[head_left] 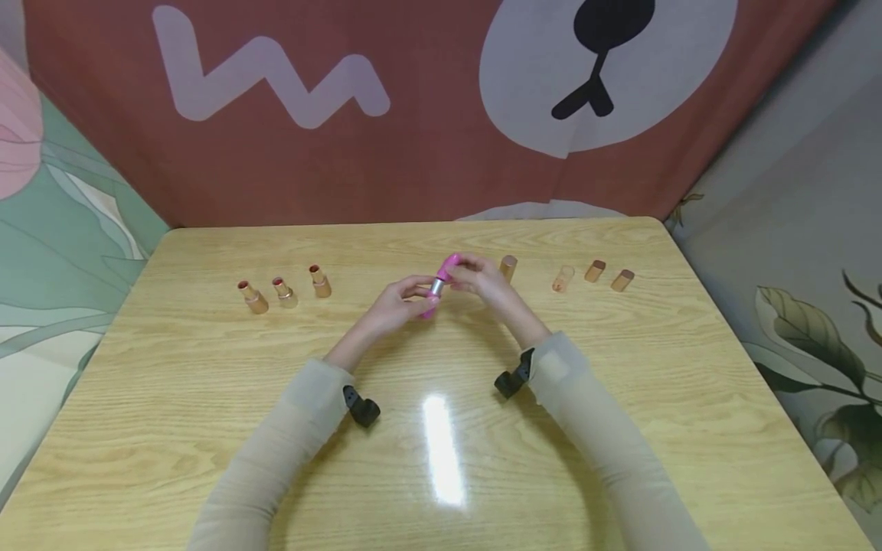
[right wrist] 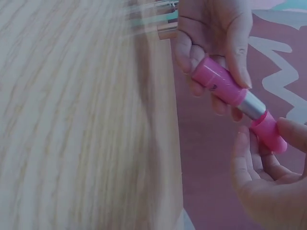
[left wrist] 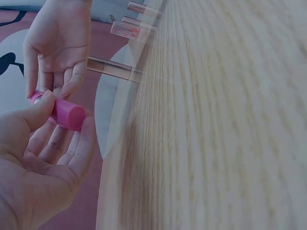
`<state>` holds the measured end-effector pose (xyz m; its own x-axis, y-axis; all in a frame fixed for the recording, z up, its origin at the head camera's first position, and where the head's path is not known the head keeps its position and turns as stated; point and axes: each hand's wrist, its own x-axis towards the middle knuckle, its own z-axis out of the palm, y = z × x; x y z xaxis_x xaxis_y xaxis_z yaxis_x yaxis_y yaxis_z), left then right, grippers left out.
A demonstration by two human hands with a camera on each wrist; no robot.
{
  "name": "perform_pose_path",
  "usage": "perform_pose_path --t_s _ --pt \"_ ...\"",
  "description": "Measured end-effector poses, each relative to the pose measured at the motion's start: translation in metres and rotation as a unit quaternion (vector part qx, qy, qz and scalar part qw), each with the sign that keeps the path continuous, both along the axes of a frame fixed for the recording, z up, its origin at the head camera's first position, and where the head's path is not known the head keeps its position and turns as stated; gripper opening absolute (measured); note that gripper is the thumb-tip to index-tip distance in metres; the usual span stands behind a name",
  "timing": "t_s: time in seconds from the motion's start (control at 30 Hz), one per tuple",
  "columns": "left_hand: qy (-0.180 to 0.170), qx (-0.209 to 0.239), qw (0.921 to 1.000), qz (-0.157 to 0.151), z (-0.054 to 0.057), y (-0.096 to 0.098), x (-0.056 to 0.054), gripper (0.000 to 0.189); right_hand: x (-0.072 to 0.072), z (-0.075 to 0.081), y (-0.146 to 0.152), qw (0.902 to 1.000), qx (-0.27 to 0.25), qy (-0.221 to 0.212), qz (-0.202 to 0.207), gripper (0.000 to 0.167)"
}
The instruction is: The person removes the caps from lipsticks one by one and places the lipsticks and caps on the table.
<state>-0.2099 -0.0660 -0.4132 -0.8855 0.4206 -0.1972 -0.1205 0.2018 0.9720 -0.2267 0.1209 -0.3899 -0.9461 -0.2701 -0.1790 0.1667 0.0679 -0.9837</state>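
Above the table's middle, a pink lipstick tube (right wrist: 218, 81) with a silver collar (right wrist: 253, 105) slants between the two hands. My left hand (head_left: 397, 302) pinches the tube's pink base between thumb and fingers. At the other end my right hand (head_left: 482, 277) grips the rounded pink cap (right wrist: 269, 133). Silver shows between base and cap in the head and right wrist views; the cap's inside is hidden. In the left wrist view the base's flat round end (left wrist: 76, 117) faces the camera, and the fingers hide most of the cap.
Uncapped lipsticks (head_left: 321, 282) stand in a small group on the left of the wooden table (head_left: 207, 428). A tall gold-brown cap (head_left: 507, 268) stands just behind the right hand. Farther right are a clear cap (head_left: 563, 278) and two brown caps (head_left: 596, 270). A red cloth (head_left: 427, 168) hangs behind.
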Motion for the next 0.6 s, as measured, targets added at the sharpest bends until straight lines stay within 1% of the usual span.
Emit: perform_pose_path --t_s 0.1,0.2,0.33,0.5,0.6 --pt "-0.003 0.002 1.0 0.001 0.0 -0.001 0.0 0.045 -0.001 0.0 0.003 0.9996 -0.025 0.011 -0.004 0.037" --pt "-0.005 0.004 1.0 -0.002 0.001 -0.003 0.0 0.046 0.0 0.002 0.005 0.9991 -0.032 0.026 -0.009 0.033" --pt "-0.009 0.004 0.9999 0.003 0.003 -0.006 0.0 0.046 0.0 0.007 0.008 0.9987 -0.034 0.026 -0.027 0.038" --pt "-0.001 -0.023 0.9996 0.017 0.006 -0.013 0.001 0.046 0.0 0.014 0.011 0.9981 -0.04 0.021 -0.042 0.043" --pt "0.003 -0.029 0.9994 0.021 0.01 -0.018 0.002 0.046 -0.001 0.018 0.016 0.9979 -0.039 0.027 -0.043 0.045"
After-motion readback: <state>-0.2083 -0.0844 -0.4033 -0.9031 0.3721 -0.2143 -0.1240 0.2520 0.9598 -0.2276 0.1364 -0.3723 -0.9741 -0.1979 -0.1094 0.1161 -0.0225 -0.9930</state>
